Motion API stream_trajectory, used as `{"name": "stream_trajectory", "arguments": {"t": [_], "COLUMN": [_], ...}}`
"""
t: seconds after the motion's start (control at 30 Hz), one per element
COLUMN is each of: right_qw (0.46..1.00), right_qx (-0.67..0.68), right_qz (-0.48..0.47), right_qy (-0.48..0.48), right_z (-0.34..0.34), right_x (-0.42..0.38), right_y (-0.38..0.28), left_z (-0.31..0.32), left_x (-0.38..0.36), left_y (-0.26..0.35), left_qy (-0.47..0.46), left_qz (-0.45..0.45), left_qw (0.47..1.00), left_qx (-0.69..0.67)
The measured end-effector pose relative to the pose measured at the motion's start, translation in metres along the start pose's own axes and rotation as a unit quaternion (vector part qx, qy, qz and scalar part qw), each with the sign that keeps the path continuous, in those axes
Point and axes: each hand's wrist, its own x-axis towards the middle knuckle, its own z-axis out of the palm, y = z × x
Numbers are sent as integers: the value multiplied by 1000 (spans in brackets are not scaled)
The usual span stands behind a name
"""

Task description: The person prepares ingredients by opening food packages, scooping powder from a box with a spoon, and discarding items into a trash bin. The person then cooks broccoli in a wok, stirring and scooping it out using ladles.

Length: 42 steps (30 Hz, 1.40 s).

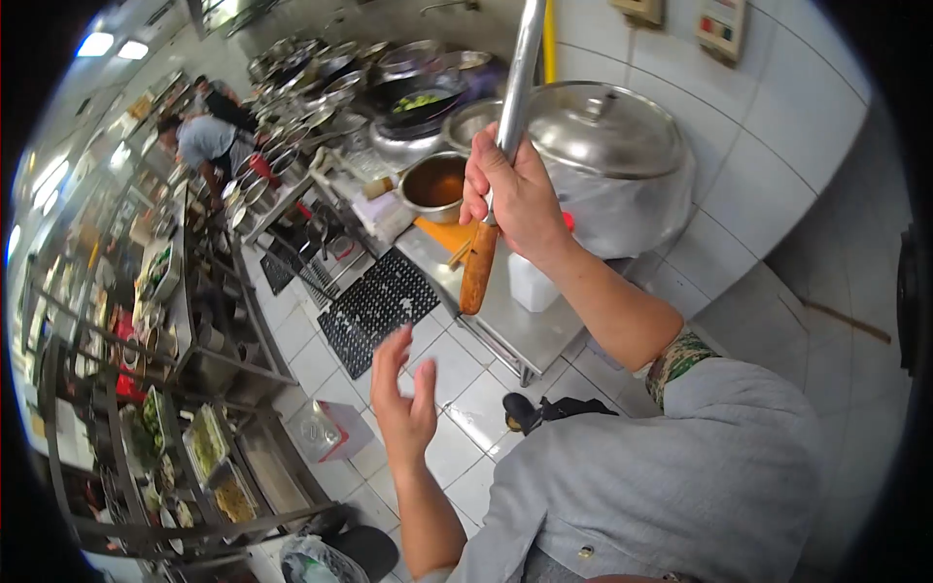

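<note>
My right hand [515,189] is wrapped round the metal shaft of a long tool [522,83], just above its brown wooden handle end. The shaft runs up out of the top of the view. My left hand [403,398] is held lower, over the tiled floor, with its fingers apart and nothing in it. Beyond the handle, a steel pot of brown liquid [434,185] stands on a metal table [544,340]. A white plastic jug [533,283] is near my right wrist, partly hidden. Behind my right hand is a large lidded pot [607,136].
A wok with green food [413,102] stands at the back. Black mats [379,301] lie on the floor. A clear container [326,430] sits left of my left hand. Racks with food trays [209,442] line the left side. Two other people [209,141] are at the far left.
</note>
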Motion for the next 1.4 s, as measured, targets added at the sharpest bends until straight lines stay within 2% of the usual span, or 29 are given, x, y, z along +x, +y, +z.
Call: {"name": "stream_trajectory", "arguments": {"t": [0.07,0.17,0.2,0.23,0.27,0.37,0.43,0.6,0.73,0.83,0.9,0.93,0.97,1.0,1.03,1.07,1.13,1.2,1.23,1.33,1.4], "right_qw": [997,976,967,955,956,948,938,900,879,864,846,839,832,826,814,821,861,896,904,912,913], "right_qx": [49,141,172,187,183,163,132,93,112,143,214,240,263,284,293,291,239,199,188,180,183], "right_qz": [35,50,47,58,68,118,176,257,318,337,346,322,298,274,301,287,307,302,303,307,307], "right_qy": [-47,-156,-183,-222,-221,-244,-267,-338,-336,-347,-345,-368,-387,-403,-401,-398,-328,-259,-238,-204,-198], "right_z": [21,47,55,58,68,99,119,177,228,262,278,283,285,284,283,284,286,283,282,273,265], "right_x": [10,31,40,52,59,81,85,93,92,100,107,109,113,116,120,124,134,143,147,167,184], "right_y": [24,69,88,109,123,163,190,248,293,321,341,353,364,373,373,374,372,381,384,393,402], "left_z": [5,6,3,-3,-9,-38,-57,-110,-163,-211,-236,-247,-263,-275,-284,-287,-287,-277,-269,-264,-263], "left_x": [30,64,75,84,93,103,105,115,118,123,130,134,140,146,153,160,179,198,202,229,253], "left_y": [8,12,5,-13,-28,-42,-57,-106,-158,-179,-186,-188,-187,-200,-215,-227,-230,-214,-228,-263,-275], "left_qy": [-20,-73,-81,-82,-81,-7,59,212,240,249,207,176,98,43,-15,-73,-61,-14,36,93,84], "left_qz": [28,-69,-122,-143,-163,-198,-193,-102,-39,-4,-71,-105,-219,-247,-275,-301,-257,-220,-142,-12,21], "left_qw": [999,994,986,977,963,970,979,939,882,863,934,958,968,967,949,913,962,967,971,967,964], "left_qx": [13,-41,-77,-136,-197,-138,-5,252,403,440,282,199,73,-40,-155,-266,-74,128,187,237,252]}}
